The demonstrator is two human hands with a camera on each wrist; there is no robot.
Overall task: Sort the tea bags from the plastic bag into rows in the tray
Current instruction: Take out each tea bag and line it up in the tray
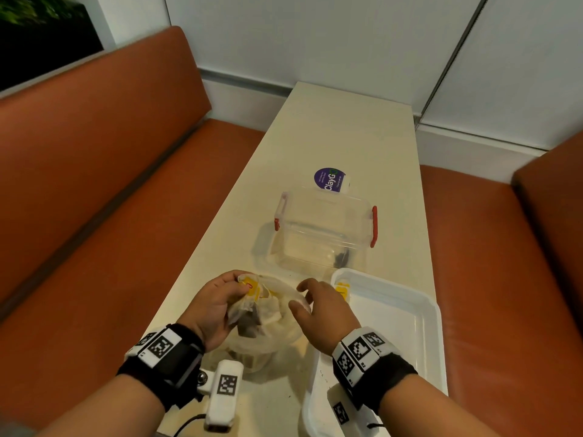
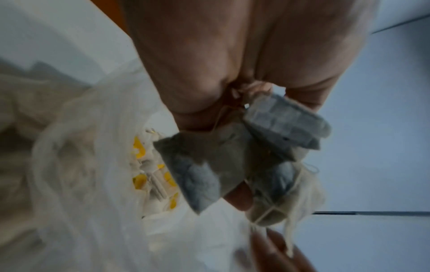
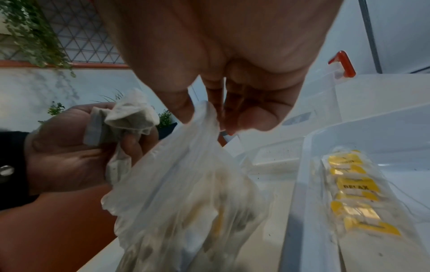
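Observation:
A clear plastic bag (image 1: 271,323) of tea bags sits on the table's near end between my hands. My left hand (image 1: 235,288) grips a bunch of grey tea bags (image 2: 232,162) with yellow tags (image 1: 249,283) at the bag's left rim. In the right wrist view that bunch (image 3: 123,117) is crumpled in the left hand (image 3: 69,147). My right hand (image 1: 304,296) pinches the bag's right rim (image 3: 204,114) between thumb and fingers. More yellow-tagged tea bags (image 2: 149,176) lie inside the bag. The white tray (image 1: 410,313) stands to the right, with a few tea bags (image 3: 356,187) in its far left corner (image 1: 342,290).
A clear storage box (image 1: 321,228) with red latches (image 1: 373,225) stands just beyond the bag and tray. A purple round sticker (image 1: 329,179) lies behind it. The narrow cream table (image 1: 340,137) runs away from me between orange benches (image 1: 110,184).

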